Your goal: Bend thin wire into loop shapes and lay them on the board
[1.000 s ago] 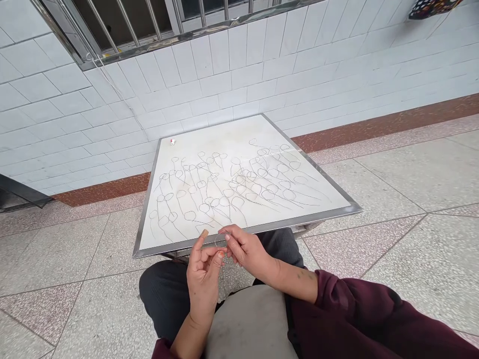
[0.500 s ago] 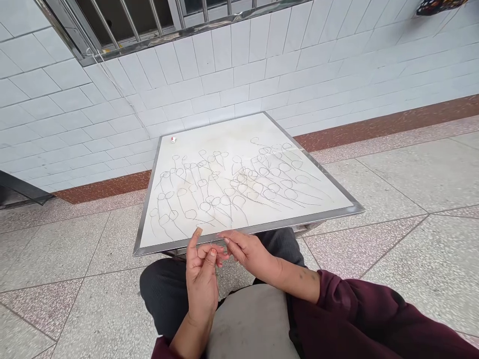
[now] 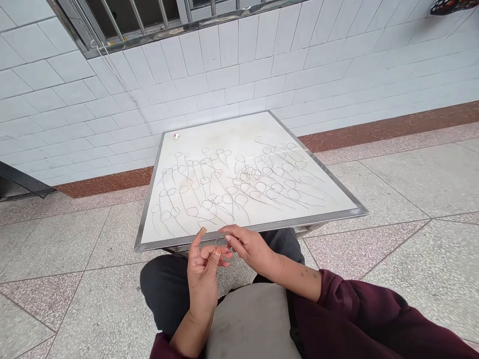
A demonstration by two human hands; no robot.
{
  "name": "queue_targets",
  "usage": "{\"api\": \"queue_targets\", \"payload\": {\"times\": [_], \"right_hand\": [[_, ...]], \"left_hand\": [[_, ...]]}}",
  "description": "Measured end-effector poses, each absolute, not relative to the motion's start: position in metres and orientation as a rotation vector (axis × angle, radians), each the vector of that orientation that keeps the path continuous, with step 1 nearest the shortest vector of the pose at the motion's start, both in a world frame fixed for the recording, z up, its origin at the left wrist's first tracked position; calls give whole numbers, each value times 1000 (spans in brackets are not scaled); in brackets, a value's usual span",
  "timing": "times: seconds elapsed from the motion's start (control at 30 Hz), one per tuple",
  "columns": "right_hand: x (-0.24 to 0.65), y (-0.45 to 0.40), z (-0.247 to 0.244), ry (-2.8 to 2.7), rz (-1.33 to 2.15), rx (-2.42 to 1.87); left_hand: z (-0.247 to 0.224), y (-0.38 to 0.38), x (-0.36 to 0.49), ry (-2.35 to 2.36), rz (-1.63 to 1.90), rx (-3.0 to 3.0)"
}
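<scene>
barred window (image 3: 137, 16) | white tiled wall (image 3: 329, 75) | brown skirting (image 3: 389, 127) | speckled floor (image 3: 381, 187)

Free air above thin loops (image 3: 245, 175), wall (image 3: 262, 75) beyond

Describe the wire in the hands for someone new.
Find the white table. By its near edge, a thin curved wire shows between the left hand and right hand. Unlike the looped wires lying on top, it is held up.
</scene>
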State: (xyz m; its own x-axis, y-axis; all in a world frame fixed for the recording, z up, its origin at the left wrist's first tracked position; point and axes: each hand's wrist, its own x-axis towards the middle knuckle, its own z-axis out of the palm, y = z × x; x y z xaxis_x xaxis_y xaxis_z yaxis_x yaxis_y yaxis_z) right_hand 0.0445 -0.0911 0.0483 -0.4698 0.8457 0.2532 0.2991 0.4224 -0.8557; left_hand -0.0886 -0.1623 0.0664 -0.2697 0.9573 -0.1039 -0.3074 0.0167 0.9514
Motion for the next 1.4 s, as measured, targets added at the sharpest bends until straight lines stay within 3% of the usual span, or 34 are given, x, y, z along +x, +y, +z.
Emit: {"api": "queue_targets", "payload": {"times": [0.3, 0.63, 0.83, 1.4], "right_hand": [[42, -93, 46, -1929, 953, -878], [49, -79, 54, -1657, 1785, -668], [46, -80, 50, -1727, 1542, -710], [40, -77, 38, -1405, 1729, -889]], "left_hand": [[65, -165, -86, 1212, 1502, 829], [64, -167, -87, 1198, 1497, 810], [63, -166, -84, 1177, 1492, 801], [50, -159, -90, 1247, 1520, 584]]}}
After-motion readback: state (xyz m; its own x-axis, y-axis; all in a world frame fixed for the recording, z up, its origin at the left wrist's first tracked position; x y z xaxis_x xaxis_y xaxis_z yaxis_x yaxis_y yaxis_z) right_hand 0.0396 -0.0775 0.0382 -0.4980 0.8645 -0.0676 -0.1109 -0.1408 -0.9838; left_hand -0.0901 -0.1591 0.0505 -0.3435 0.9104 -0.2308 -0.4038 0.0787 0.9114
